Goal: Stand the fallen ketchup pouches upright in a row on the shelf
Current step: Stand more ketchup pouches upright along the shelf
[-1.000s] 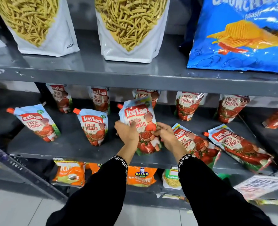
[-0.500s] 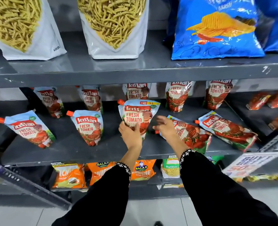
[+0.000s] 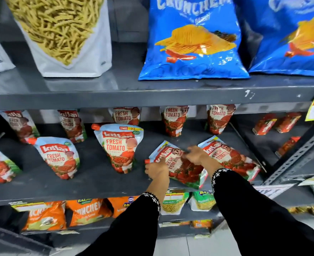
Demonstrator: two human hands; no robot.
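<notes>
Roughly midway, the front row has three pouches upright on the shelf (image 3: 89, 183), both hands, left (image 3: 157, 169) and right (image 3: 195, 153), grip a fallen pouch (image 3: 180, 163) lying flat right of centre, and another (image 3: 231, 157) lies further right.

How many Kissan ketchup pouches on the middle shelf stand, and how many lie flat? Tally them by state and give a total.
Upright ketchup pouches: 8 (5 in the back row, 3 in the front row)
Fallen ketchup pouches: 2
Total: 10
</notes>
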